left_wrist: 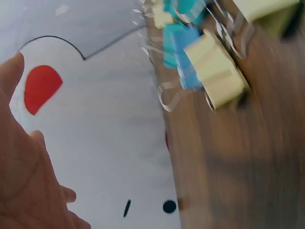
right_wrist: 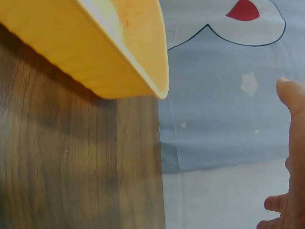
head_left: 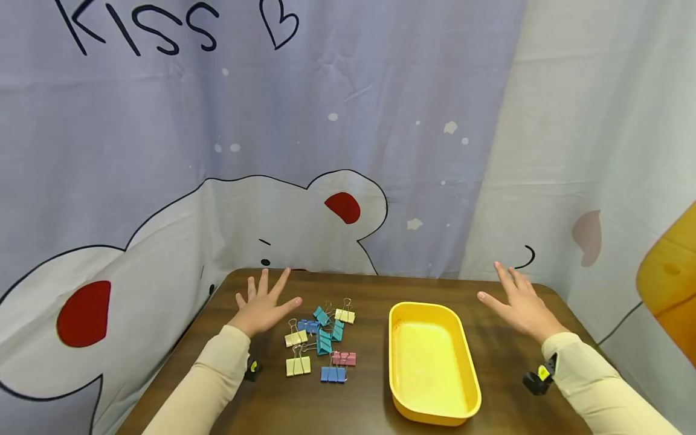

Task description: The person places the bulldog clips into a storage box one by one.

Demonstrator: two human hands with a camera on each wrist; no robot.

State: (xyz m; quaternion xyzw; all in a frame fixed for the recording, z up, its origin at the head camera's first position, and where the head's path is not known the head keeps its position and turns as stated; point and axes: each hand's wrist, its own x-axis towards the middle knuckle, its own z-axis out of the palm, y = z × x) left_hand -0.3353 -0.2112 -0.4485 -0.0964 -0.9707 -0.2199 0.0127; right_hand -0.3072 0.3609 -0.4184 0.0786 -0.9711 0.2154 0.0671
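My left hand (head_left: 263,307) is spread above the table's left part, its fingers straight and holding nothing. Just to its right lies a loose group of binder clips: yellow (head_left: 298,365), teal (head_left: 324,342), blue (head_left: 333,374) and one red clip (head_left: 344,359). In the left wrist view a yellow binder clip (left_wrist: 217,69) appears close and blurred beside the palm. The right hand (head_left: 524,308), also spread and holding nothing, hovers to the right of a yellow tray (head_left: 472,386). That tray has nothing in it and sits right of the clips.
Everything stands on a dark wooden table (head_left: 370,399). A printed curtain (head_left: 424,181) hangs right behind its far edge and along both sides. Dark wrist cameras (head_left: 537,380) are strapped under the cream sleeves (head_left: 603,383). A thin cable (head_left: 620,323) runs at the right.
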